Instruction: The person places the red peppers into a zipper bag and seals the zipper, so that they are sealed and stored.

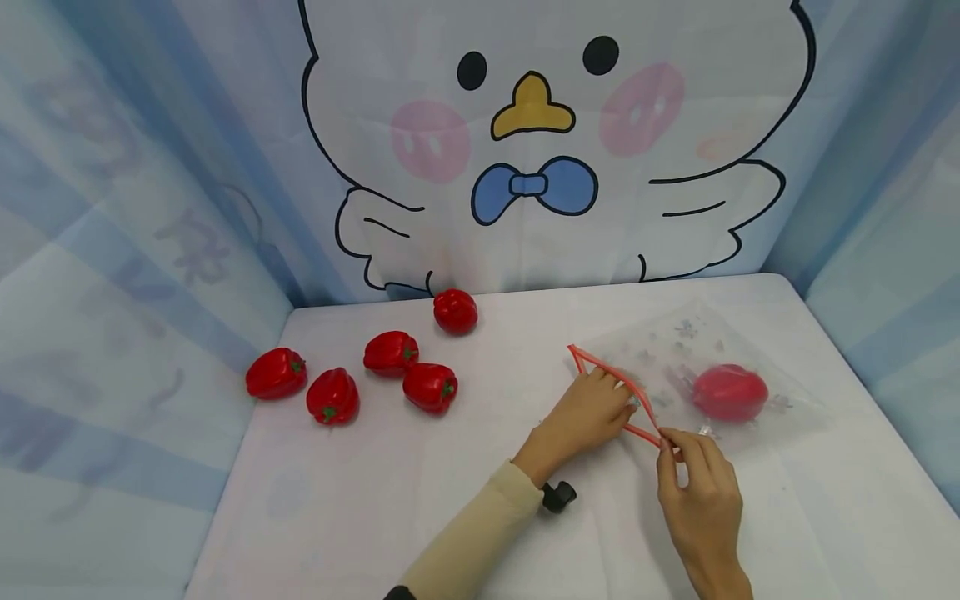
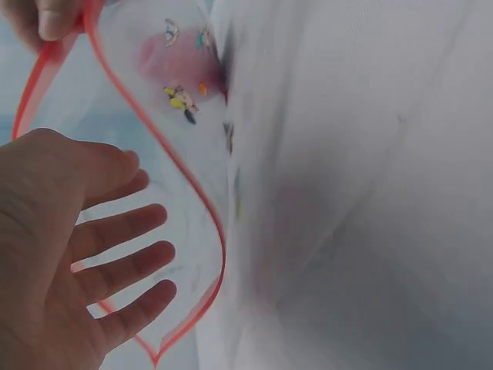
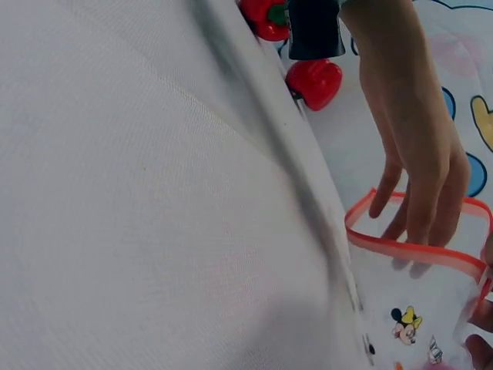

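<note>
A clear zip bag (image 1: 667,354) with a red-orange rim and small cartoon prints lies on the right of the table. Inside it is a red bell pepper (image 1: 731,393), blurred by the plastic. My left hand (image 1: 588,414) reaches into the bag's mouth; in the left wrist view its fingers (image 2: 127,270) are spread and hold nothing. At the near corner of the rim, my right hand (image 1: 701,492) pinches the edge between thumb and fingers. The rim stands apart as a loop around the left fingers, as the right wrist view also shows.
Several loose red bell peppers (image 1: 430,387) with green stems lie at the table's left and back. One pepper (image 1: 455,311) is close to the back edge, by the cartoon curtain (image 1: 536,242). Curtains also hang along both sides of the white table (image 1: 337,517).
</note>
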`<state>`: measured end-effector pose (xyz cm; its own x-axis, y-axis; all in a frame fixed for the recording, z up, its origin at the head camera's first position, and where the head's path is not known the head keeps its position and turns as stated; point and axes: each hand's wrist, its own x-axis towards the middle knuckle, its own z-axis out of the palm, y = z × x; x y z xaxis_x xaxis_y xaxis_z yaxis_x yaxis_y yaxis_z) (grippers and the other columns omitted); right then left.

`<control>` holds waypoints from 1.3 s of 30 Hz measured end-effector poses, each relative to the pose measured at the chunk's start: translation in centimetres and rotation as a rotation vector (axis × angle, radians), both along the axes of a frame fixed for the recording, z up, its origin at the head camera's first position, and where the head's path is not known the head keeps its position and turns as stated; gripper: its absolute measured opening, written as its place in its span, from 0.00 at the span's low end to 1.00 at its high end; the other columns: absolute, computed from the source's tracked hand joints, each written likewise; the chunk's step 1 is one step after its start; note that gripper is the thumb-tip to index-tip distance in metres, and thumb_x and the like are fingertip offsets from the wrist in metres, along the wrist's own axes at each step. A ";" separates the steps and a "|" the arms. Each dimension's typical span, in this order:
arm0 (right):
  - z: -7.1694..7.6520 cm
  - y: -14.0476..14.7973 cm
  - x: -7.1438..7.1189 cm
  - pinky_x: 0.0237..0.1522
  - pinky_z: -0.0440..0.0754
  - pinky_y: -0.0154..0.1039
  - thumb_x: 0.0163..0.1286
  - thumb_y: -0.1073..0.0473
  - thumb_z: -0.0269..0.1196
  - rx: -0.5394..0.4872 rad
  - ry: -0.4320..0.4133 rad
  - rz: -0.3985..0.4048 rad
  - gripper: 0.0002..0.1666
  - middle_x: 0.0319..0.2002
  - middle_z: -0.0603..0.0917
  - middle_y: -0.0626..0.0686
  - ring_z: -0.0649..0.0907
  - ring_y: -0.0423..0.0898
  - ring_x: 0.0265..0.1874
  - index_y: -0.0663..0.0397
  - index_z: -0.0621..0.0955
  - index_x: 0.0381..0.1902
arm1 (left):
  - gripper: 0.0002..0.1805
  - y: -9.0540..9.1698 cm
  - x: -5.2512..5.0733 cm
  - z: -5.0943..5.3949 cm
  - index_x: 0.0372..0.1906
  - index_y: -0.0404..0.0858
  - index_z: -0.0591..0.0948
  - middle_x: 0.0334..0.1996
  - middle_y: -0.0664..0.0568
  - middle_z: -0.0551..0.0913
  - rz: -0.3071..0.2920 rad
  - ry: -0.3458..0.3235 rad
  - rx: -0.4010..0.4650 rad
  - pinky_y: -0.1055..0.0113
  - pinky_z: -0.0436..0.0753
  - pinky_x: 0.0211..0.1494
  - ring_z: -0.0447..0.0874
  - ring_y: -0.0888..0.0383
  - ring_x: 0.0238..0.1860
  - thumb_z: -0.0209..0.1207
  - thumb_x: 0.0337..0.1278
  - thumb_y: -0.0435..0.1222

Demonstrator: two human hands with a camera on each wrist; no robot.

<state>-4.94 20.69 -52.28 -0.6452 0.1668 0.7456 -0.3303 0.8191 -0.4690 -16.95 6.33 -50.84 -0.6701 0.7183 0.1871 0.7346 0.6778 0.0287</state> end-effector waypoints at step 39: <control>0.2 0.3 0.6 0.41 0.73 0.38 0.64 0.71 0.67 0.038 -0.146 -0.010 0.12 0.37 0.87 0.58 0.82 0.51 0.32 0.64 0.87 0.46 | 0.46 -23.3 4.0 4.6 0.77 0.46 0.69 0.77 0.43 0.66 0.471 -0.090 0.169 0.36 0.71 0.75 0.59 0.41 0.79 0.76 0.53 0.44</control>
